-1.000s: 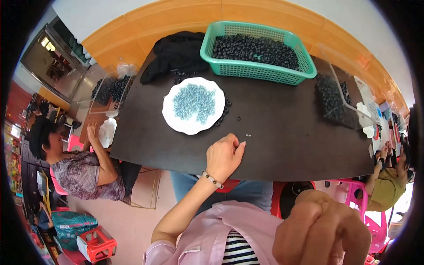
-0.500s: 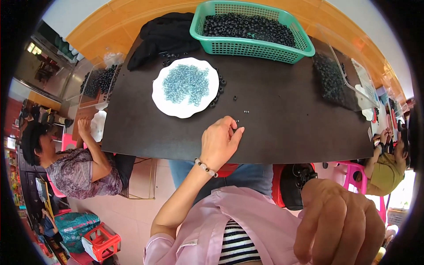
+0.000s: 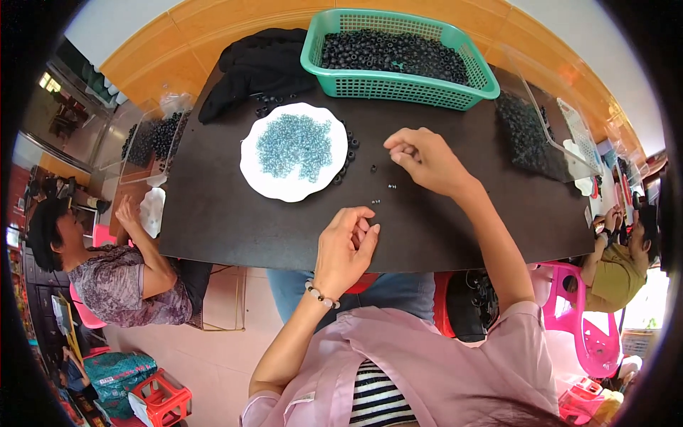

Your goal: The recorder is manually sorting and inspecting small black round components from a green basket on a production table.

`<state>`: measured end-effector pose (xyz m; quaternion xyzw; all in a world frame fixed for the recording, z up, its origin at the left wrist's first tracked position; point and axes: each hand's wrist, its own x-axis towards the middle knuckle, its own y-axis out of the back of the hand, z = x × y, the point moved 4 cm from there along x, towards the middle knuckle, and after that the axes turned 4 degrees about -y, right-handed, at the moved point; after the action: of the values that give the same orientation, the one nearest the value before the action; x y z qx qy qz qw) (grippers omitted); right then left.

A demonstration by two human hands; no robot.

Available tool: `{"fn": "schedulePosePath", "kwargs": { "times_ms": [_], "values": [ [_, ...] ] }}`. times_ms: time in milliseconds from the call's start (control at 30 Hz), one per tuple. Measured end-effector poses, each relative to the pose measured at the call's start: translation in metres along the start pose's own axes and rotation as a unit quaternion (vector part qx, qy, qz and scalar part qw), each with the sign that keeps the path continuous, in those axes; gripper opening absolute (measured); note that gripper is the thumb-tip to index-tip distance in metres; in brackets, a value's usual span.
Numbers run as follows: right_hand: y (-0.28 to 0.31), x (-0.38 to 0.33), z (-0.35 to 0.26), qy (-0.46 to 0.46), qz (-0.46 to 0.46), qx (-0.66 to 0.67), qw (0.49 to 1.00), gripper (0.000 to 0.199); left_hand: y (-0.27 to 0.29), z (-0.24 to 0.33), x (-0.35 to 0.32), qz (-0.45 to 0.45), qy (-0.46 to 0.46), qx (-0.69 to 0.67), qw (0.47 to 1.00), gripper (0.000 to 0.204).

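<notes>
the dark brown tabletop (image 3: pixel 235 220) passes behind both forearms. the green basket (image 3: pixel 398 90) shows just the top layer of its black barrel beads (image 3: pixel 398 57); the clear bin (image 3: pixel 548 167) blurs its dark contents. the black cloth (image 3: pixel 260 67) merges into one shape. on the scalloped white plate (image 3: pixel 249 164), pale blue seed beads (image 3: pixel 299 142) are too fine to count. the right hand (image 3: pixel 427 160) has its fingertips drawn together, the left hand (image 3: pixel 343 242) curls loosely; i cannot tell whether either grips anything. near them lie a lone black bead (image 3: pixel 373 169) and two clusters of tiny clear beads (image 3: pixel 376 201), their number unclear.
</notes>
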<state>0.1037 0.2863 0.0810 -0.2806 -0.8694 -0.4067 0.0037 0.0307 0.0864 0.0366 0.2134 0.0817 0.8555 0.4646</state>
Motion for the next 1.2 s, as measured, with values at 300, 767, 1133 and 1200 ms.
{"fn": "schedulePosePath", "kwargs": {
  "times_ms": [300, 767, 1133, 1200],
  "values": [
    [-0.038, 0.033, -0.019, 0.035, -0.051, -0.042, 0.997, 0.023, 0.001, -0.002, 0.0, 0.024, 0.009, 0.001, 1.0, 0.019],
    [-0.058, 0.039, -0.021, -0.041, -0.033, -0.128, 0.99, 0.02, 0.001, -0.002, 0.001, 0.016, 0.003, -0.01, 1.0, 0.016],
    [-0.021, 0.002, -0.024, -0.114, -0.072, 0.176, 0.975, 0.022, 0.008, -0.024, -0.004, 0.073, 0.073, -0.166, 0.981, 0.009],
    [-0.02, -0.018, -0.031, -0.184, -0.103, 0.323, 0.923, 0.024, 0.006, -0.027, -0.003, 0.095, 0.092, -0.215, 0.968, 0.009]
  ]
}}
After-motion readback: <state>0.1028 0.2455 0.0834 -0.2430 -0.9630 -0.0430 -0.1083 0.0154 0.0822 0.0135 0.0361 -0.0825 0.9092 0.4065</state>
